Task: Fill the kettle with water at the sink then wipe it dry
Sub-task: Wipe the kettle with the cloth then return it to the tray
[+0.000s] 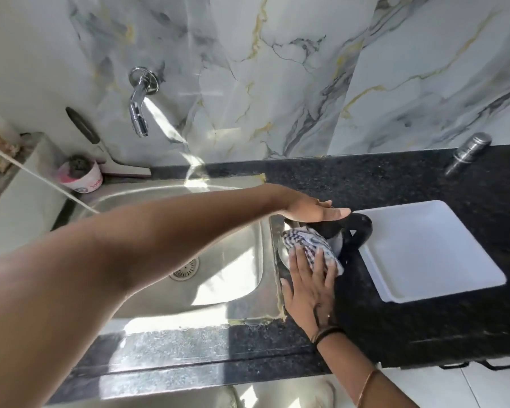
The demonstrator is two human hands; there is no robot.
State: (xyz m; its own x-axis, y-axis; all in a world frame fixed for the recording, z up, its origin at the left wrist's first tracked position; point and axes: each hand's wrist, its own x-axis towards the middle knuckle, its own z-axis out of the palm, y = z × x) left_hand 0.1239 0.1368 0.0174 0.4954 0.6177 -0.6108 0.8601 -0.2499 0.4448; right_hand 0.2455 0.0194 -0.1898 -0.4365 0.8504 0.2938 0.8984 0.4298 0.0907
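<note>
The kettle, steel-bodied with a black lid and handle, stands on the dark counter just right of the steel sink. My left hand lies flat on top of its lid, fingers together. My right hand presses a blue-and-white checked cloth against the near side of the kettle's body. Most of the kettle is hidden under my hands and the cloth. The chrome tap on the marble wall shows no water running.
A white square tray lies on the counter right beside the kettle. A steel bottle stands at the back right. A pink cup holding a scrubber and a squeegee sit behind the sink's left corner.
</note>
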